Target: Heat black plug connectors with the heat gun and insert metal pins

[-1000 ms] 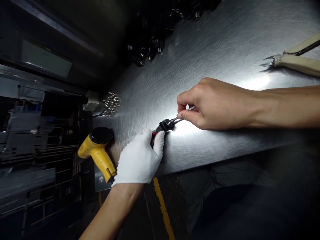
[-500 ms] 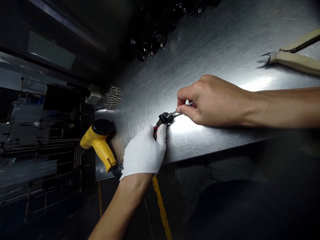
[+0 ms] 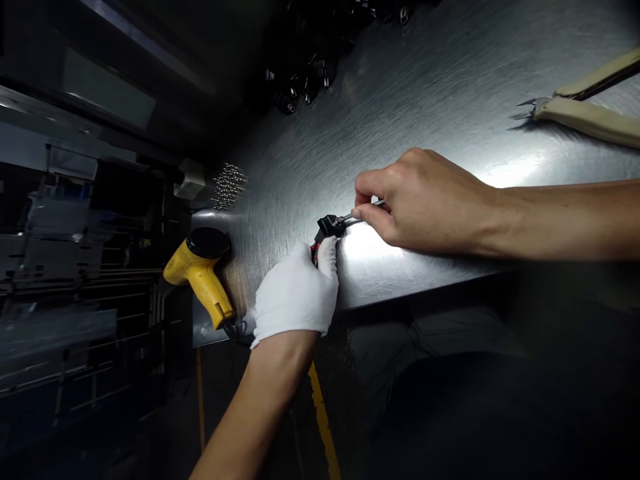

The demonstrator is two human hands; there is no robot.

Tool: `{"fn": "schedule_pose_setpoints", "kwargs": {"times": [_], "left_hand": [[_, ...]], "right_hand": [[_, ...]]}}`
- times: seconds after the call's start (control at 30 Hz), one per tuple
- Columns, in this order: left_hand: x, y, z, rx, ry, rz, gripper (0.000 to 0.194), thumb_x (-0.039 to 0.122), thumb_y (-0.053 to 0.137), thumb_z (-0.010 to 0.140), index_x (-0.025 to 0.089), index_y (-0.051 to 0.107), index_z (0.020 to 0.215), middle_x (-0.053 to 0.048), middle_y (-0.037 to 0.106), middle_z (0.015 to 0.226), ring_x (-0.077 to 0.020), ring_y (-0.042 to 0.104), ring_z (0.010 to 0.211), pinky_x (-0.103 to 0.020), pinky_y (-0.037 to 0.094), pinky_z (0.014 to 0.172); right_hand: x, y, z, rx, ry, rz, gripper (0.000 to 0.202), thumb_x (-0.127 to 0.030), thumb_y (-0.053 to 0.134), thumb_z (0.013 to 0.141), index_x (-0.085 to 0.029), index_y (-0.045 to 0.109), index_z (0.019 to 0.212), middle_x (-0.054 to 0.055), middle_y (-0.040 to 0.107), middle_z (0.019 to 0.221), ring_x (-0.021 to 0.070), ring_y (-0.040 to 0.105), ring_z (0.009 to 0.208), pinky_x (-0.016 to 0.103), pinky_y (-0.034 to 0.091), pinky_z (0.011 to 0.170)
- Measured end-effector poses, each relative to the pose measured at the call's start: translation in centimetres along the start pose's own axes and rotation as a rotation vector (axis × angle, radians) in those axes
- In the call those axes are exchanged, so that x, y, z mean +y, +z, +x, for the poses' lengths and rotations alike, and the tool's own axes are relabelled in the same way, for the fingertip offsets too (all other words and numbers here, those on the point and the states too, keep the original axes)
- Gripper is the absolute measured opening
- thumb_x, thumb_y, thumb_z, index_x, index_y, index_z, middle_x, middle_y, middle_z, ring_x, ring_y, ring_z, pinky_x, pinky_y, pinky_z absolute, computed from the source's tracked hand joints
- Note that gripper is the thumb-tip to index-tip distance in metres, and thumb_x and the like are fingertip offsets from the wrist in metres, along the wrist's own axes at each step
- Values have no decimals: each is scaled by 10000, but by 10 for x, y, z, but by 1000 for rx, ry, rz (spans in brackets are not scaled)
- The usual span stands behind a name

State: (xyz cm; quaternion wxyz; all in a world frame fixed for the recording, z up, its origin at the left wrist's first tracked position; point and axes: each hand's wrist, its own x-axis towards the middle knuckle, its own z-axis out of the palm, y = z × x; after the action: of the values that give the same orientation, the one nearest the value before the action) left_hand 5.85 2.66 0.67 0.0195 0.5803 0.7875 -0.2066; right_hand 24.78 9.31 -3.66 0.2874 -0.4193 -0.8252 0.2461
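My left hand (image 3: 299, 290), in a white glove, is closed on a small black connector (image 3: 329, 226) with red and black wires at its near end. The connector rests on or just over the metal table; I cannot tell which. My bare right hand (image 3: 410, 200) pinches a thin metal tool (image 3: 347, 217), like a slim screwdriver or pick, between thumb and fingers. Its tip touches the right side of the connector. Most of the handle is hidden inside the right hand.
A yellow heat gun (image 3: 203, 277) lies at the table's left end. Behind it stands a cluster of small metal pins (image 3: 229, 187). Cutting pliers (image 3: 575, 110) with cream handles lie at the right. Black parts (image 3: 305, 73) are heaped at the back. The metal table (image 3: 440, 80) ends in front of me.
The view has shifted slightly. My left hand and the connector sit a little higher and further right in the picture; the tool tip stays at the connector.
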Motion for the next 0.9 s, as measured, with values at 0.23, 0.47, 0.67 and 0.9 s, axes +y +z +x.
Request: {"fn": "schedule_pose_setpoints", "kwargs": {"times": [0.23,0.47,0.67,0.9], "left_hand": [[13,-6,-5,-18,-71,-85,708,714,184,955,205,676,963,-176,750,865,-384,719,834,-457,512,681],[17,-7,-8,-12,-82,-128,730,702,203,955,181,705,1050,-206,765,955,-401,723,920,-496,534,772],[22,-3,-11,21,-94,-156,761,704,185,955,170,720,1038,-204,766,954,-397,727,910,-493,540,783],[22,0,-12,47,-94,-128,753,680,177,965,175,732,1038,-195,771,965,-379,731,940,-469,545,801]], "right_hand": [[-4,1,-3,0,7,-24,207,-263,575,945,-161,748,892,27,695,703,152,591,604,306,416,611],[-12,6,-8,42,78,-79,226,-256,553,942,-169,762,944,48,722,719,203,628,649,335,407,631],[-19,13,-15,77,121,-126,222,-269,547,957,-171,745,956,58,730,739,216,641,664,344,407,641],[-27,22,-21,100,145,-187,225,-256,511,977,-164,717,969,83,729,768,228,650,672,333,346,571]]}}
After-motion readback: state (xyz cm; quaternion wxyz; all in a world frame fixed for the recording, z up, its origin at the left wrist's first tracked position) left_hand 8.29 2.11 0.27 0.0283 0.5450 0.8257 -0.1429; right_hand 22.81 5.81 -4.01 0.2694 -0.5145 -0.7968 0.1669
